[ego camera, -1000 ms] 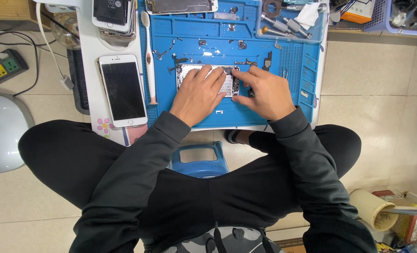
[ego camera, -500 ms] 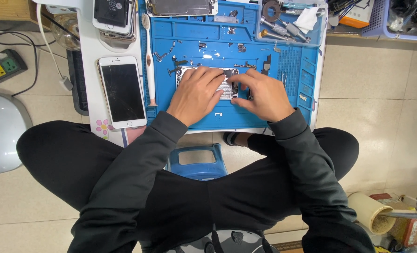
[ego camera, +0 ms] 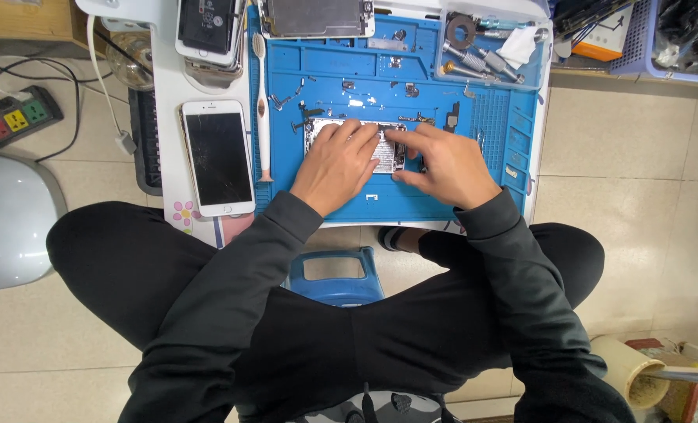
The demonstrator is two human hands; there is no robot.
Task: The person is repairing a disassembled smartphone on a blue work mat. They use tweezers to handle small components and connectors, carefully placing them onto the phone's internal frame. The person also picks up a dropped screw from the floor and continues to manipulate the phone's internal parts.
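Note:
An opened silver phone body (ego camera: 390,149) lies on a blue repair mat (ego camera: 380,205) on a small white table. My left hand (ego camera: 335,166) rests flat over the body's left part, fingers spread on it. My right hand (ego camera: 441,163) lies beside it on the right, its fingertips pinched at the body's middle; whether they hold a small part is hidden. Loose screws and small metal parts (ego camera: 349,98) are scattered on the mat just beyond the hands.
A white phone with a cracked dark screen (ego camera: 218,157) lies left of the mat, next to a white brush (ego camera: 260,110). Screwdrivers and a tissue (ego camera: 486,48) sit in the mat's far right tray. A power strip (ego camera: 12,119) is on the floor, a blue stool (ego camera: 341,274) below me.
Both hands have shifted slightly over the phone body; the right hand's fingers moved in toward its middle. The view has drifted a little.

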